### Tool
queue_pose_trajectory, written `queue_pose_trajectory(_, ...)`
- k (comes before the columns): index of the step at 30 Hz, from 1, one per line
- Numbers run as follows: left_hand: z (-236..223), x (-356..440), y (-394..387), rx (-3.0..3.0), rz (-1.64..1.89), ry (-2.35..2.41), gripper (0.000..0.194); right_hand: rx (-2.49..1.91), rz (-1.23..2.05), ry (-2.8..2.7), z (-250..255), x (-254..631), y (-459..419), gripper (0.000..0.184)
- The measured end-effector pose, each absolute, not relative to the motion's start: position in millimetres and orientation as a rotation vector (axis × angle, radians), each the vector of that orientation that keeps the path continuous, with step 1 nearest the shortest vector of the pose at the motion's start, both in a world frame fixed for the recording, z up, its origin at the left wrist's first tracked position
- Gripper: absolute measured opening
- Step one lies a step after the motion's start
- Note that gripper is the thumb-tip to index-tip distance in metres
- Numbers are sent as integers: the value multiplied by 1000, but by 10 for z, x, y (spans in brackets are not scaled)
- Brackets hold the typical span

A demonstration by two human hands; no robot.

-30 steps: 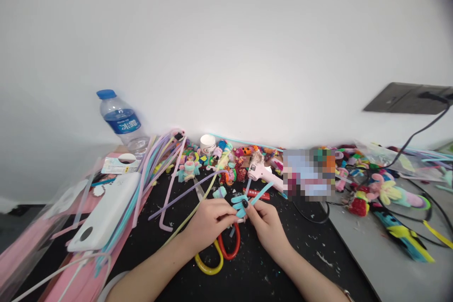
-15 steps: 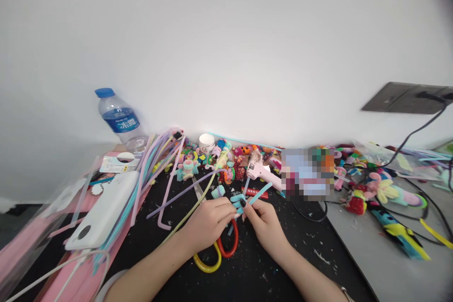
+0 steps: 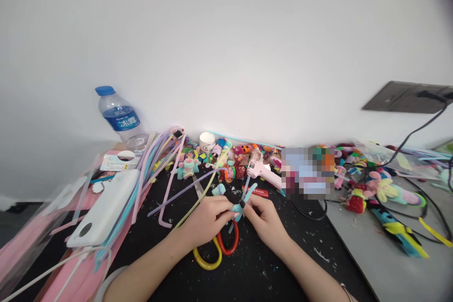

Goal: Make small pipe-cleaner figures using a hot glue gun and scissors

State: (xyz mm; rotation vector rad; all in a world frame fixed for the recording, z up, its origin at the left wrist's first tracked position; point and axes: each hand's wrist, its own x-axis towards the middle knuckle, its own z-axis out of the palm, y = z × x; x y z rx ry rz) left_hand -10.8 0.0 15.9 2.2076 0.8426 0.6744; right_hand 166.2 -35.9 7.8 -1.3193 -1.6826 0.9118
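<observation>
Between my hands is a light-blue pipe cleaner (image 3: 252, 189), bent into a small bundle with one end sticking up to the right. My left hand (image 3: 208, 214) pinches the bundle from the left. My right hand (image 3: 264, 217) grips it from the other side, thumb and fingers closed. Scissors with one yellow and one red handle (image 3: 230, 250) lie on the black mat just below my hands. A small light-blue fuzzy piece (image 3: 218, 189) rests just beyond my left hand. Past my hands stands a pink hot glue gun (image 3: 264, 172), its lower front partly hidden by clutter.
On the left lie a bunch of pastel pipe cleaners (image 3: 141, 188), a white power bank (image 3: 104, 210) with a cable, and a water bottle (image 3: 122, 118). Small colourful fuzzy figures (image 3: 233, 170) line the wall. Black cords (image 3: 314, 219) and a plush flower (image 3: 384, 188) lie to the right.
The light-blue pipe cleaner has been turned and gathered more tightly; its free end now points more steeply upward and shows shorter. Both hands stay in nearly the same place.
</observation>
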Motion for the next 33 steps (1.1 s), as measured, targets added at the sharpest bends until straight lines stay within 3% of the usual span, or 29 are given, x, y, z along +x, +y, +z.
queue_pose_trajectory(23,181,-67,-14,2007,567,790,17,-1268,883,-1782,85,1620,-411,35)
queue_pose_trajectory(33,190,-49,-32,1941,560,813,20,-1248,825,-1748,130,1633,-398,24)
